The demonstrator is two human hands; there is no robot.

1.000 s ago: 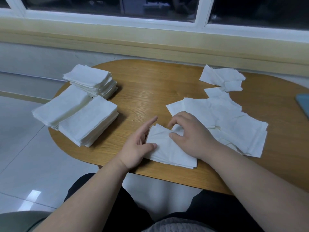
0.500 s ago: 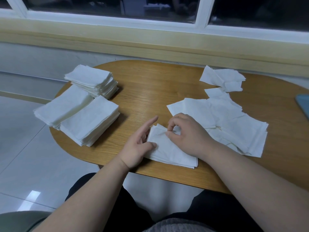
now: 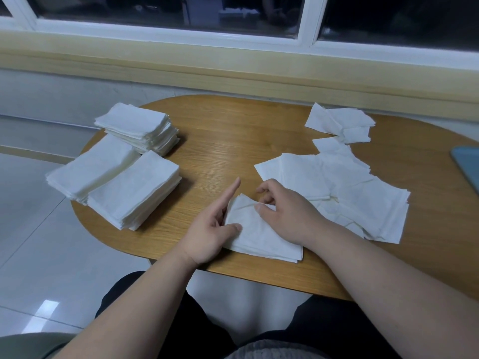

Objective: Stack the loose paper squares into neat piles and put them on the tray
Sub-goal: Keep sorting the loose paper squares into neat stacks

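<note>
As the flat left hand [image 3: 210,229] braces a white paper-square stack [image 3: 259,237] on the oval wooden table [image 3: 220,130], the right hand [image 3: 290,216] pinches it.

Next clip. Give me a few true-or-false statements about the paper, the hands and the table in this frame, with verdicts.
1. Three stacks sit at the left end of the table. True.
2. The left hand is lifted clear of the small pile. False: its thumb rests on the pile, and its straight fingers lie along the pile's left edge.
3. Loose squares lie spread to the right of the right hand. True.
4. The right hand lies flat with straight fingers. False: its fingers are curled and pinch paper at the pile's far end.
5. The blue thing lies among the stacks. False: it is at the table's right edge.
</note>
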